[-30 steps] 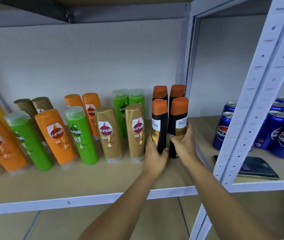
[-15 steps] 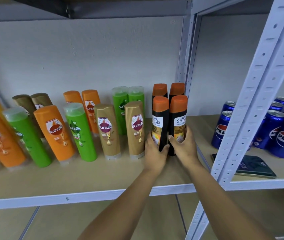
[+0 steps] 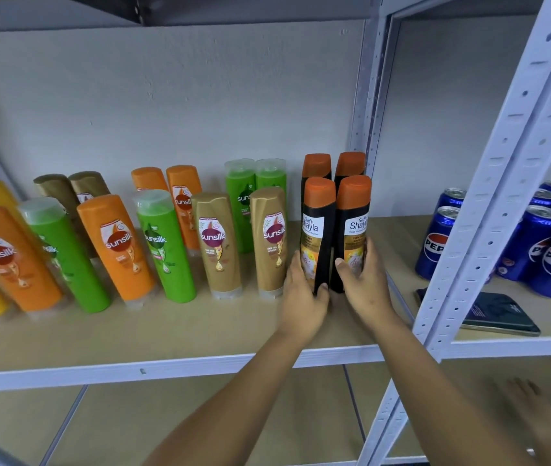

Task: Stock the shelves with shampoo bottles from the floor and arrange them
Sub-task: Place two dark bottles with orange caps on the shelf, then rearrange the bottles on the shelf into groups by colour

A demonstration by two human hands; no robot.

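Now, left hand: wrapped low around the left black bottle, right of frame centre.
Right hand: clasped the right black bottle, touching its twin.
Long axis: both upright, rising above the hands.
Outward: gold bottle just left; shelf post behind right.

A plain pale grey wall runs behind a metal rack. Its light grey perforated uprights stand at the right, slanting in the wide view. The tan shelf board has a pale metal front edge, and a lower board lies beneath it.
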